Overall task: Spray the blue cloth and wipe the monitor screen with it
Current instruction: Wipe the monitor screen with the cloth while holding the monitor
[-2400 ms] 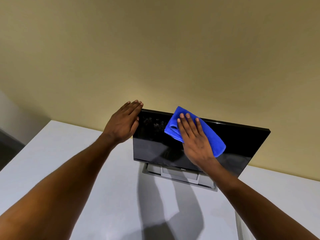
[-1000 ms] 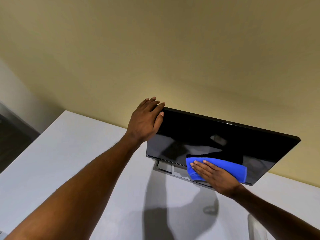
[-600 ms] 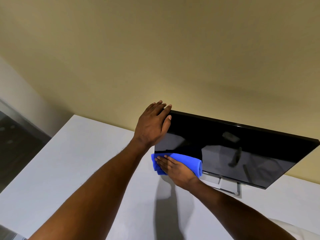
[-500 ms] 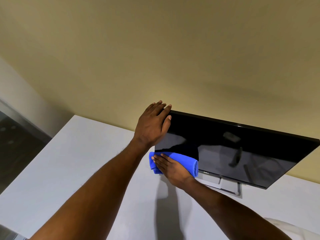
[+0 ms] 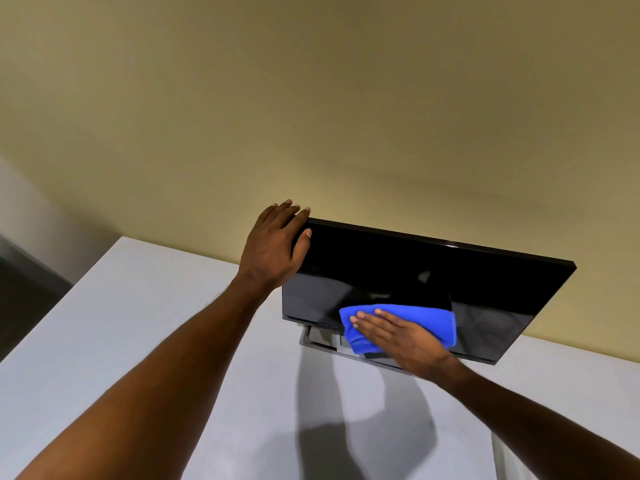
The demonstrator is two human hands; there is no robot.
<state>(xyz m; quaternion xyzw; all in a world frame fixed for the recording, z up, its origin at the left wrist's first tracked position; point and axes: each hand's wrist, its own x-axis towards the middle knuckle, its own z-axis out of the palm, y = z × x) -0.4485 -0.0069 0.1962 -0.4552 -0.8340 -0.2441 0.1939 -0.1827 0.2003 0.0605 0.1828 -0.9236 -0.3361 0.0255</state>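
A black monitor with a dark, glossy screen stands on a white table against a beige wall. My left hand grips its top left corner, fingers over the top edge and thumb on the front. The folded blue cloth lies against the lower middle of the screen. My right hand presses flat on the cloth, fingers pointing left, and covers its lower part. No spray bottle is in view.
The grey monitor stand shows under the screen's lower left. The white table stretches left and towards me, its left edge dropping to a dark floor. The wall is close behind the monitor.
My right hand has slid the blue cloth from the screen's lower left corner rightwards to the lower middle. My left hand has kept its hold on the top left corner.
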